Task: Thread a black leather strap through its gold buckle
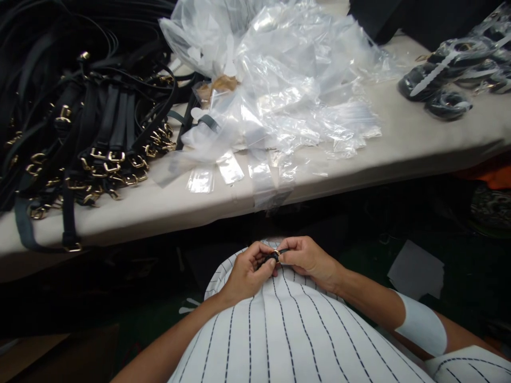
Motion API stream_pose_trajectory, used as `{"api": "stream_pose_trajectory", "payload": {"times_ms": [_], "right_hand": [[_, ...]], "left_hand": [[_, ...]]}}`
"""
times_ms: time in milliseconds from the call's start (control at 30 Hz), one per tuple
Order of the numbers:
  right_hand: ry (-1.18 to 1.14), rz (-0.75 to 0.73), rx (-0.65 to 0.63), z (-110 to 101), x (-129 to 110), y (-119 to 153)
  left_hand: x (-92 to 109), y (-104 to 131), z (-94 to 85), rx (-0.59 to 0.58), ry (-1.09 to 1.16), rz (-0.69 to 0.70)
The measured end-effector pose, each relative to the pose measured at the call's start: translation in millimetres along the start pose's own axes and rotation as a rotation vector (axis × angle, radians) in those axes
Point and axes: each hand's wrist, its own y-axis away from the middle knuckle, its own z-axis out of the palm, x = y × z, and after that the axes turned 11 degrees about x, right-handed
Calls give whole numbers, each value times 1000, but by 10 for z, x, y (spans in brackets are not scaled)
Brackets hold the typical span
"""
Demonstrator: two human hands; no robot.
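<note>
A small black strap with a gold ring or buckle [276, 255] is held between both hands, low in front of the striped white garment. My left hand [251, 269] pinches the dark strap from the left side, fingers curled round it. From the right, my right hand [309, 261] grips the strap end by the gold metal between thumb and forefinger. The fingertips of the two hands nearly meet, and they cover most of the piece.
Black straps with gold buckles [115, 133] are heaped on the light-covered table [423, 138] at left. Clear plastic bags [279, 80] lie in the middle, wrapped black coils [435, 80] at right. The table's front edge lies beyond my hands; a white sheet [416, 269] is below at right.
</note>
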Motion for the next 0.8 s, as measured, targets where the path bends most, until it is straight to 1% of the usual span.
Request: {"api": "stream_pose_trajectory", "payload": {"times_ms": [67, 167, 333, 400, 500, 667, 800], "right_hand": [[28, -31, 58, 27, 47, 5], [94, -99, 108, 44, 124, -2], [102, -186, 162, 54, 210, -24], [103, -190, 173, 65, 218, -19], [113, -171, 174, 84, 203, 11], [139, -164, 154, 99, 183, 60], [189, -180, 154, 98, 204, 57]], "left_hand": [[-12, 1, 13, 10, 29, -16], [-51, -3, 31, 32, 40, -19], [-120, 14, 61, 85, -58, 43], [-129, 28, 72, 98, -96, 71], [-132, 47, 83, 102, -102, 75], [-154, 70, 80, 102, -33, 36], [-172, 91, 60, 80, 8, 11]]}}
